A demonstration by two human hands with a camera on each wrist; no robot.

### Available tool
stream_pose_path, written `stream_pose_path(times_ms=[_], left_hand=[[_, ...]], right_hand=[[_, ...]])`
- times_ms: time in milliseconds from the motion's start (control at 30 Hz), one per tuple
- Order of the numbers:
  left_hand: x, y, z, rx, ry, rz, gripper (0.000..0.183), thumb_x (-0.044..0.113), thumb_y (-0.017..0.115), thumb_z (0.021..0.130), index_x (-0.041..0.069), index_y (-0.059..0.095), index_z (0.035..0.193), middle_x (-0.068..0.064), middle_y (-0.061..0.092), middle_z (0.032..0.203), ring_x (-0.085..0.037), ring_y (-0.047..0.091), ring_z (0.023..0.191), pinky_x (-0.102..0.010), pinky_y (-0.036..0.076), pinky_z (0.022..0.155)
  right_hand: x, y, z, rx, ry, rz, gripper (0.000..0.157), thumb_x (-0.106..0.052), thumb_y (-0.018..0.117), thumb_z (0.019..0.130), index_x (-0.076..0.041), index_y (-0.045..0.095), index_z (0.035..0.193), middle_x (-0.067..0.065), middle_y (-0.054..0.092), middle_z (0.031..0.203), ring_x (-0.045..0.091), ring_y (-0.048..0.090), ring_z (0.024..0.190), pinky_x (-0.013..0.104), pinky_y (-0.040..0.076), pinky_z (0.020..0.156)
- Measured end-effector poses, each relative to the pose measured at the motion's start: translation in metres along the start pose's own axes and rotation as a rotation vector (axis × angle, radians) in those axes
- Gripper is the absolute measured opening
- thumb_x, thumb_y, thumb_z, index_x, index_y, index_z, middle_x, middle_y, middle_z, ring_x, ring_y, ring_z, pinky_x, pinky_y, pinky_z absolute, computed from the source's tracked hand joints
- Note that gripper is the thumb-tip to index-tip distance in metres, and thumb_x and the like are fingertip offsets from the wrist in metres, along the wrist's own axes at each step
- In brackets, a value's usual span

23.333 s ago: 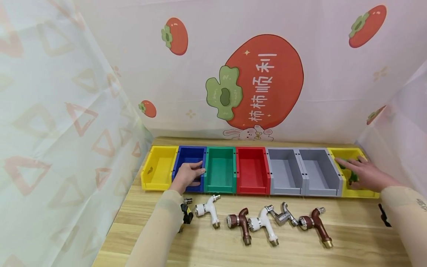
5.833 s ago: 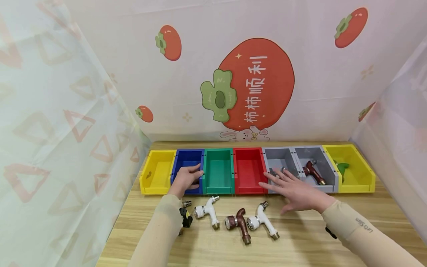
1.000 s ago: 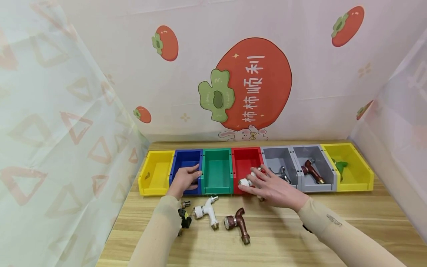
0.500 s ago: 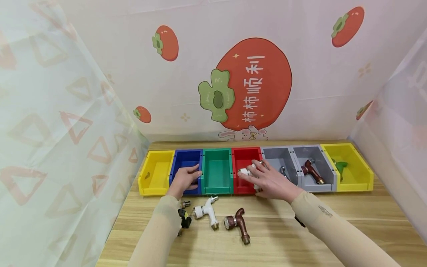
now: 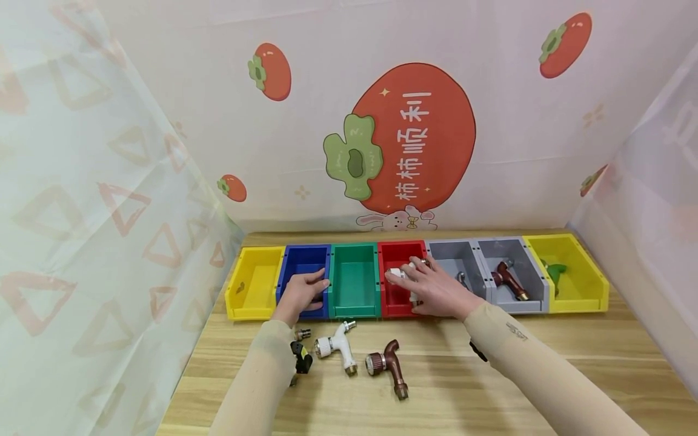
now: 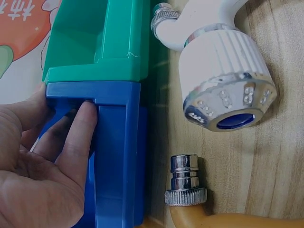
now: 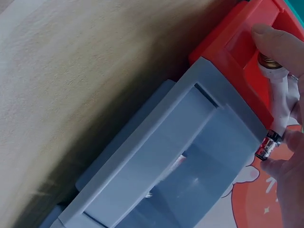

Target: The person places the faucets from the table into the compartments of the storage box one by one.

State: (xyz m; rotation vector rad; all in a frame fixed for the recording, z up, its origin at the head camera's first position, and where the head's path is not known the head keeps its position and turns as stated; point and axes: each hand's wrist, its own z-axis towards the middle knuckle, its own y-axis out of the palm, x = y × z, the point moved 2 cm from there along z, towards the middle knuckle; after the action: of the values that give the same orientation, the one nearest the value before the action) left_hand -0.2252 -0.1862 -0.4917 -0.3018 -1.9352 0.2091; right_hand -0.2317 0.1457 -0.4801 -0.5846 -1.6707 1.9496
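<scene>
Red plastic bin (image 5: 402, 250): at its opening, a brass-threaded white tap (image 7: 279, 102), held by curled fingers of the right hand (image 5: 436, 292). Blue plastic bin (image 5: 305, 257): side wall gripped by the left hand (image 5: 302, 293). Left grey plastic bin (image 5: 449, 251): chrome tap (image 5: 462, 279). Right grey plastic bin (image 5: 498, 248): brown tap (image 5: 510, 281). Right-end yellow plastic bin (image 5: 580, 286): curved green item (image 5: 555, 272). Left wrist view only: ribbed white knob (image 6: 221, 59) with blue centre (image 6: 236, 121).
</scene>
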Motion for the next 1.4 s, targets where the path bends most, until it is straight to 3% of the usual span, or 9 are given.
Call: stream_pose_path(times_ms=[233,600,867,1133,1267,1400], left_hand=[[-0.001,0.0,0.002,-0.006,-0.004,0.003,0.053,0.028,0.064,0.102,0.027,0.05,0.153,-0.01,0.052,0.153,-0.035,0.053,0.137,-0.045,0.059,0.094],[-0.003,-0.001,0.005,-0.015,0.003,0.002,0.052,0.027,0.065,0.102,0.027,0.05,0.153,-0.011,0.051,0.154,-0.034,0.054,0.136,-0.044,0.06,0.092],[-0.004,-0.001,0.004,-0.015,0.007,0.01,0.053,0.028,0.064,0.103,0.028,0.049,0.153,-0.011,0.051,0.154,-0.034,0.054,0.135,-0.044,0.06,0.093],[-0.004,-0.001,0.004,-0.013,0.004,0.008,0.053,0.028,0.064,0.103,0.028,0.049,0.154,-0.01,0.05,0.155,-0.034,0.054,0.135,-0.043,0.06,0.092],[-0.004,-0.001,0.004,-0.012,0.001,0.008,0.053,0.028,0.065,0.103,0.028,0.049,0.153,-0.009,0.051,0.154,-0.033,0.055,0.135,-0.043,0.06,0.091],[-0.005,-0.001,0.003,-0.01,-0.002,0.013,0.053,0.029,0.065,0.102,0.028,0.049,0.153,-0.01,0.052,0.153,-0.033,0.055,0.135,-0.043,0.06,0.092]], right_hand=[[0.003,0.0,0.006,-0.069,0.039,0.04,0.098,-0.036,0.089,0.079,-0.029,0.035,0.161,0.017,0.05,0.153,0.047,0.037,0.146,0.07,0.025,0.118],[0.012,-0.003,0.015,-0.214,0.025,0.148,0.101,-0.026,0.091,0.078,-0.032,0.035,0.161,0.016,0.041,0.16,0.046,0.024,0.152,0.071,0.013,0.121],[0.018,0.0,0.016,-0.256,0.008,0.205,0.102,-0.022,0.091,0.078,-0.032,0.034,0.161,0.016,0.04,0.161,0.044,0.022,0.153,0.069,0.014,0.122],[0.019,0.0,0.015,-0.31,0.052,0.257,0.096,-0.022,0.089,0.08,-0.024,0.037,0.161,0.015,0.04,0.161,0.043,0.024,0.153,0.062,0.019,0.124],[0.02,0.001,0.011,-0.287,0.056,0.228,0.088,-0.03,0.085,0.085,-0.019,0.04,0.159,0.016,0.039,0.161,0.042,0.026,0.152,0.06,0.02,0.124],[0.021,-0.003,0.004,-0.176,0.081,0.189,0.077,-0.036,0.078,0.091,-0.011,0.045,0.156,0.019,0.044,0.157,0.044,0.031,0.15,0.059,0.026,0.122]])
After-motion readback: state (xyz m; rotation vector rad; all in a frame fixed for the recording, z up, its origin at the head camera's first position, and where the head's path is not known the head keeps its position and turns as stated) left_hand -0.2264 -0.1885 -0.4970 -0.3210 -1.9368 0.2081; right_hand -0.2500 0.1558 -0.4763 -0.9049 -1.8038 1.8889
